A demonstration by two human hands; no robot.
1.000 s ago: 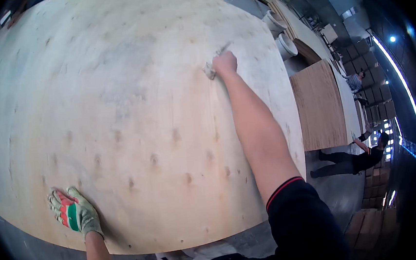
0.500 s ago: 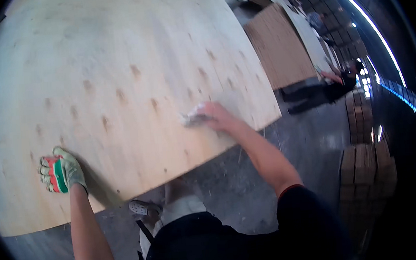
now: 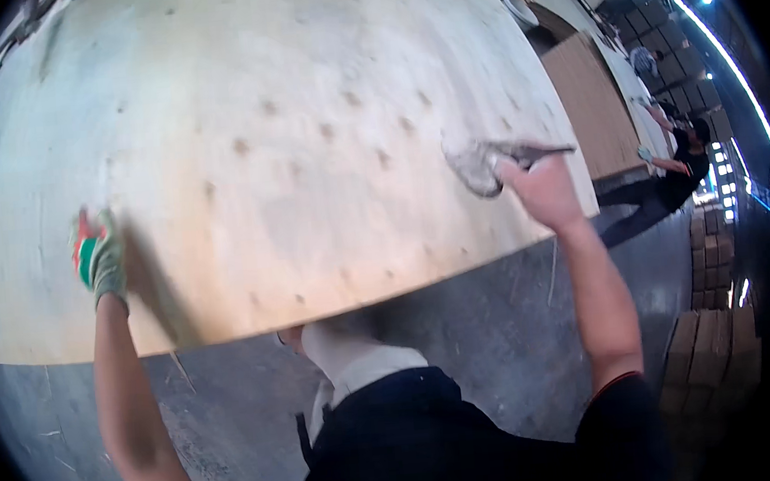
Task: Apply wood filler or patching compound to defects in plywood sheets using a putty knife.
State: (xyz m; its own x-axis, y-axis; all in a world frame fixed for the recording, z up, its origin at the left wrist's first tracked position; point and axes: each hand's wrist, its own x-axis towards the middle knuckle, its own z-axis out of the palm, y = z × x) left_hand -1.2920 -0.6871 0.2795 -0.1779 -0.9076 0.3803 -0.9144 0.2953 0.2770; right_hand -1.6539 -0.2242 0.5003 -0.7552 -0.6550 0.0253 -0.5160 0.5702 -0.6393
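Note:
A large pale plywood sheet (image 3: 307,174) with several brownish knots spreads out before me. My left hand (image 3: 98,254), in a light glove with a green and red patch, is over the left part of the sheet, its fingers partly blurred and stretched away from me; no object shows in it. Bare-skinned, my right hand (image 3: 542,194) grips a putty knife (image 3: 474,168) near the sheet's right edge. The knife's wide blade looks grey and smeared, and a dark handle end sticks out to the right. Blade and wood appear to touch.
Brown boards (image 3: 587,102) lie beyond the sheet's right edge. A person in dark clothes (image 3: 678,172) stands near them, and another person (image 3: 644,62) is farther back. Stacked brown bundles (image 3: 710,350) stand at the right on the grey floor (image 3: 492,340).
My right hand has moved right with the putty knife, which now shows more clearly. The view has shifted, and my left hand appears higher and farther from the sheet's near edge.

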